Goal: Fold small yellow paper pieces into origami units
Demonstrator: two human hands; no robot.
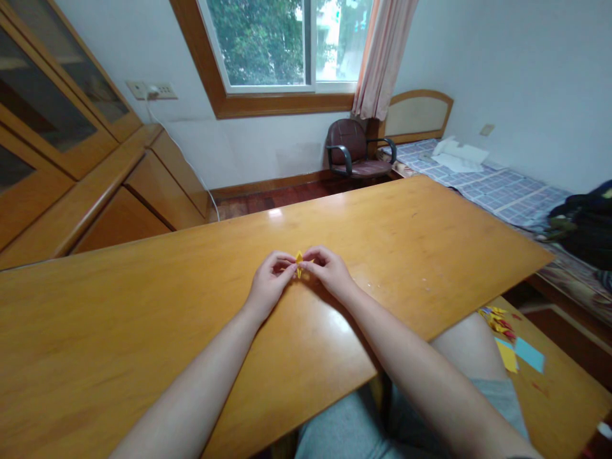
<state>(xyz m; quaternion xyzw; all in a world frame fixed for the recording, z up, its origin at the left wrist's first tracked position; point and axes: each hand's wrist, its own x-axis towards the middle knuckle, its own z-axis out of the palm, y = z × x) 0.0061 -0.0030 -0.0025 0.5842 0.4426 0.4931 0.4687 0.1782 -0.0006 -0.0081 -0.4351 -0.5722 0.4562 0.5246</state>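
Between my two hands is a small folded piece of yellow paper [299, 257], pointed at its top and bottom. My left hand [273, 280] pinches its left side between thumb and fingers. On the other side, my right hand [329, 268] grips the paper's right edge in the same way, and a yellow tip shows by its fingers. Both hands are just above the wooden table [182, 306]. My fingertips cover much of the paper, so its exact folded shape cannot be made out.
On a lower wooden bench [564, 389] at the right lie several folded red and yellow paper pieces [500, 322], a yellow sheet [507, 355] and a blue sheet [530, 354]. A brown armchair [351, 150] stands beyond the table, beside a bed [507, 191] holding a dark bag [583, 223].
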